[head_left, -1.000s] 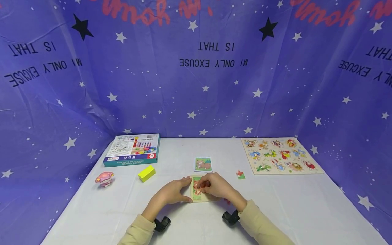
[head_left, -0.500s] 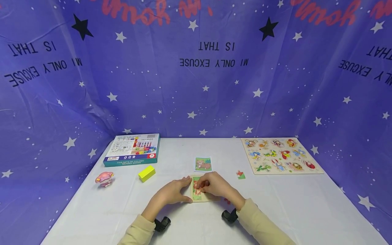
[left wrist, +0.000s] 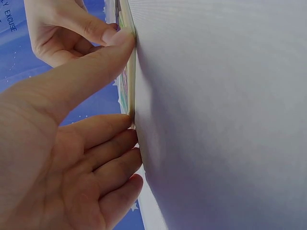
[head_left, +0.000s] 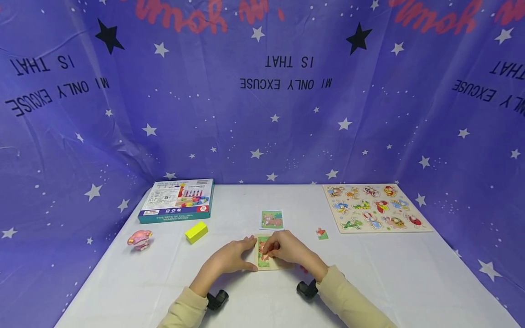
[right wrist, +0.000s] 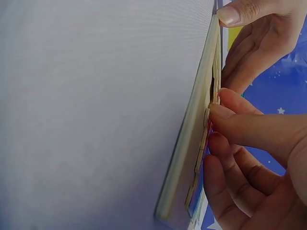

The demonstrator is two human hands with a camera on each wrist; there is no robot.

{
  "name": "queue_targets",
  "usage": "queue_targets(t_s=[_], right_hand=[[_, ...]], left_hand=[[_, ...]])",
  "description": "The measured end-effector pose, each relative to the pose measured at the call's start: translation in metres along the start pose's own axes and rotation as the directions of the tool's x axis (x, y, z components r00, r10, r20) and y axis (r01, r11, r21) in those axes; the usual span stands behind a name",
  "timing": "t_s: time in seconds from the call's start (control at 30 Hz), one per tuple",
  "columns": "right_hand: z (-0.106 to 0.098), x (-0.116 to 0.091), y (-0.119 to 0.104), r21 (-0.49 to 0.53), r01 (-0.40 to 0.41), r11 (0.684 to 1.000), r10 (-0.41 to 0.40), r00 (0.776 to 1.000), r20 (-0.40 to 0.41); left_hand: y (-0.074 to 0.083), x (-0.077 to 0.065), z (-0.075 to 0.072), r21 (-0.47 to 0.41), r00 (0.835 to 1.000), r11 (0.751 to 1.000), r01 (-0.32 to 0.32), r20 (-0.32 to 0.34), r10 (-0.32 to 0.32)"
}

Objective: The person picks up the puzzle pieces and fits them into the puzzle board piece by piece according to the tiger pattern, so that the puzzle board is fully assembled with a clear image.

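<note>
A small wooden puzzle board (head_left: 283,265) lies between the hands. Green and red jigsaw pieces (head_left: 262,261) fill its left side. The left hand (head_left: 229,257) braces the board's left end, thumb at the near corner and fingers by the far one; in the left wrist view its fingers (left wrist: 112,158) are fairly straight. From the right, the right hand (head_left: 290,248) reaches over the board, thumb and index finger pinching a reddish puzzle piece at the filled side. The piece is mostly hidden by the fingers. In the right wrist view, the thumb (right wrist: 249,124) presses close along the board's upper edge.
Behind the board lies a picture card (head_left: 272,219). One loose puzzle piece (head_left: 321,233) is to the right; red bits (head_left: 304,269) show beneath the right wrist. Further out are an insect peg board (head_left: 377,209), a boxed toy (head_left: 178,200), a yellow block (head_left: 197,233) and a pink figurine (head_left: 140,239).
The right hand's fingertips have shifted very slightly left over the pieces. The left hand and the board stay where they were.
</note>
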State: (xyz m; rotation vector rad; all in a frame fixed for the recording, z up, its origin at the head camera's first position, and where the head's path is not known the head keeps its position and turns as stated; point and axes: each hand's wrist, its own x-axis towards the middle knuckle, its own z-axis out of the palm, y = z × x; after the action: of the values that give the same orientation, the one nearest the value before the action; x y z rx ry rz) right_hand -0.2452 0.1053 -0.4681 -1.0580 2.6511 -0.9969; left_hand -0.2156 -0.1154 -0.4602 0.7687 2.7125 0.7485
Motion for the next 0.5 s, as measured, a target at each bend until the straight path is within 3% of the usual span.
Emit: queue_targets(t_s=[0.5], right_hand=[[-0.0024, -0.0005, -0.0033, 0.023, 0.004, 1.000, -0.004, 1.000, 0.013]], left_hand=[[0.0006, -0.0006, -0.0005, 0.006, 1.000, 1.000, -0.002, 0.003, 0.002]])
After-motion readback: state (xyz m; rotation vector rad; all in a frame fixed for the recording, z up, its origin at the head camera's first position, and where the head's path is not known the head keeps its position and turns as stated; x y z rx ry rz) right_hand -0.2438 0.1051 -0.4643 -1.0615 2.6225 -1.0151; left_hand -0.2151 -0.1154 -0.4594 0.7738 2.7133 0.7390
